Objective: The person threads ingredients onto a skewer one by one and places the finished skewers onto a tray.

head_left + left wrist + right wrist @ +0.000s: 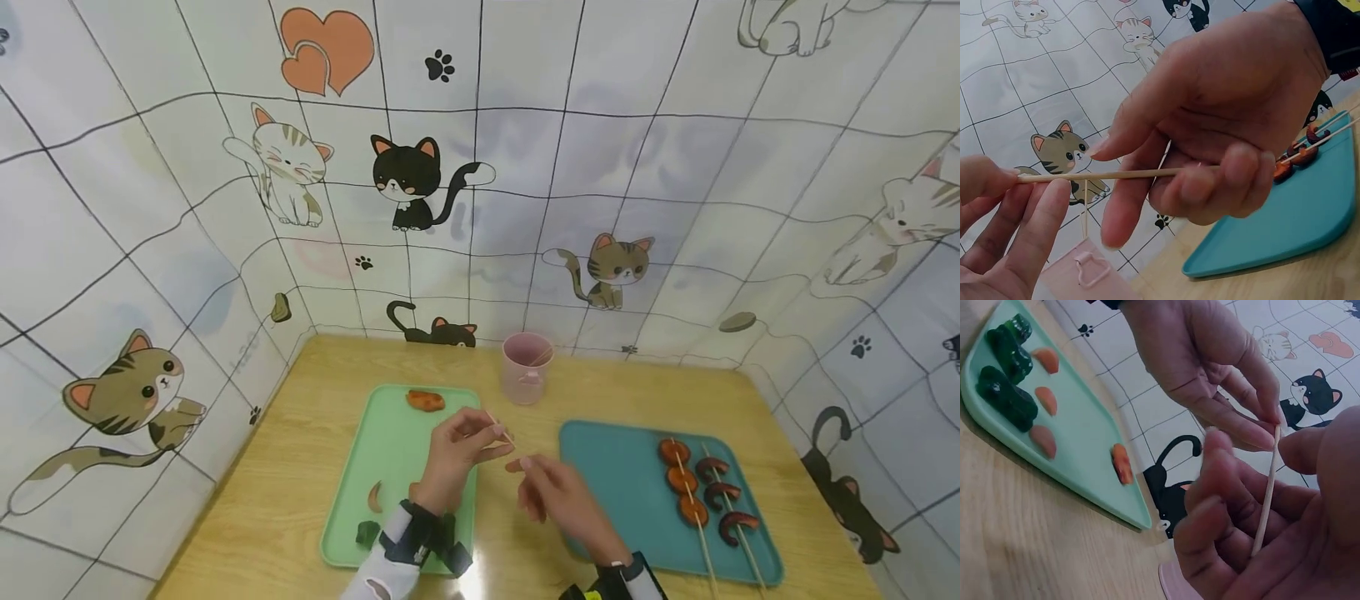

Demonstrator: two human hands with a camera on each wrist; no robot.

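Note:
Between both hands runs a bare thin wooden skewer [1129,175], with no food on it. My left hand [453,454] pinches one end of the skewer between thumb and fingers, above the right edge of the light green tray [397,454]. My right hand [562,500], between the two trays, has its lower fingers curled round the skewer's other part. Its thumb and index finger stand apart from the stick in the left wrist view. On the green tray lie dark green pieces [1007,397], orange wedges [1046,400] and a reddish-orange piece [1122,464].
A pink cup [517,379] with a stick in it stands at the back, near the patterned wall. On the teal tray [607,467] at right lie a skewer of round orange pieces [682,481] and a skewer of curled dark red pieces [722,492].

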